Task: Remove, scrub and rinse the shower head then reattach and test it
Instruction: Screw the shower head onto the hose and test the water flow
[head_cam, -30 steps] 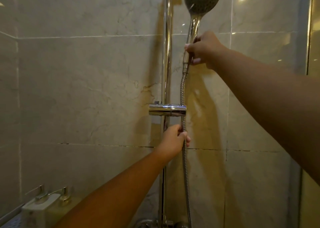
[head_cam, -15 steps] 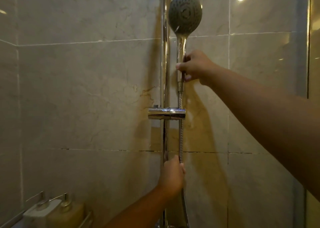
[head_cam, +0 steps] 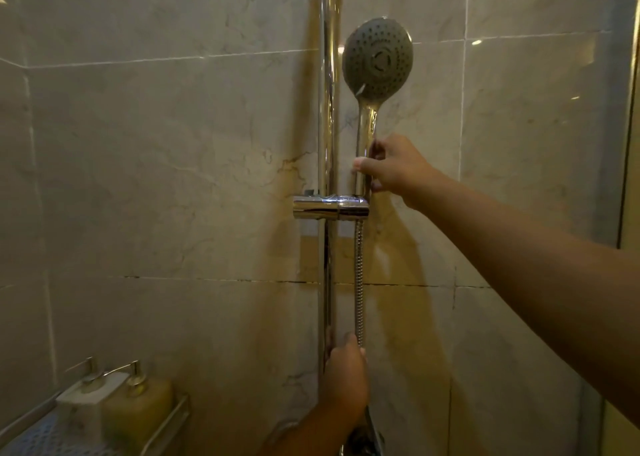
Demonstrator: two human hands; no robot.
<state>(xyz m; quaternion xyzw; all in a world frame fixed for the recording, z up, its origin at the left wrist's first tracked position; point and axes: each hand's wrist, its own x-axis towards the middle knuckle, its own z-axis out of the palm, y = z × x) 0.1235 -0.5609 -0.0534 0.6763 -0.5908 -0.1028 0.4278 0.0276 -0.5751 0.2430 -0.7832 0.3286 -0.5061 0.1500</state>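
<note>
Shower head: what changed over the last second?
The shower head came down; its handle base now sits at the holder on the rail. The left hand slid down the hose. The right hand kept its grip on the handle. The holder stayed put.

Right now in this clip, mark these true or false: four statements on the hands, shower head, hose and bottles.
1. The right hand grips the shower head by its handle. True.
2. The left hand holds a pump bottle. False: it holds the hose low down.
3. The handle's base sits at the bracket on the rail. True.
4. The two pump bottles stand at lower right. False: lower left, on a shelf.
</note>
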